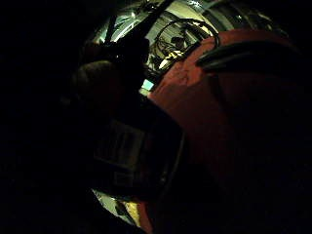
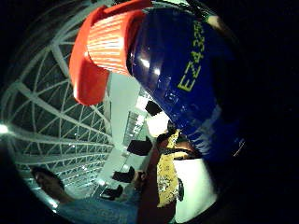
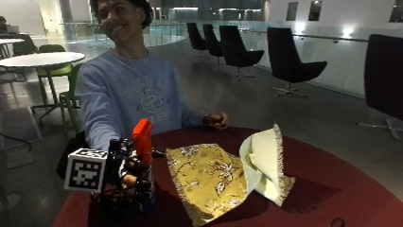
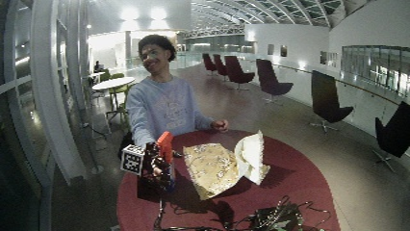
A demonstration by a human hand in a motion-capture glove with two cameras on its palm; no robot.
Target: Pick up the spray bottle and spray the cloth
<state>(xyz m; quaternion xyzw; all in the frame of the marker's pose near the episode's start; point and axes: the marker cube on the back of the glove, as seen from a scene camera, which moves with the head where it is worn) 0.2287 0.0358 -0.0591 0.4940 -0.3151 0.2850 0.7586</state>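
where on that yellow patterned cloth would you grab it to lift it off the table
By the near corner of the yellow cloth, coming from the table's front edge: it lies flat and bare there, while its far side is folded up standing. The gloved hand already holds the spray bottle.

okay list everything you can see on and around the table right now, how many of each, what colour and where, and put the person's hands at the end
Spray bottle: one, blue body with an orange-red spray head, held up above the table's edge beside the cloth.
Cloth: one, yellow with a pale flower pattern, spread on the table, one end folded up to show its cream underside.
Table: one, round, dark red top.
Cables: a dark tangle on the table's near side in the wide view.
Chairs: several, black, along the wall behind.
Second table: one, round, white, with green chairs, behind the person.
Gloved right hand: black glove, fingers curled round the spray bottle.
Bare hand: rests at the table's far edge.
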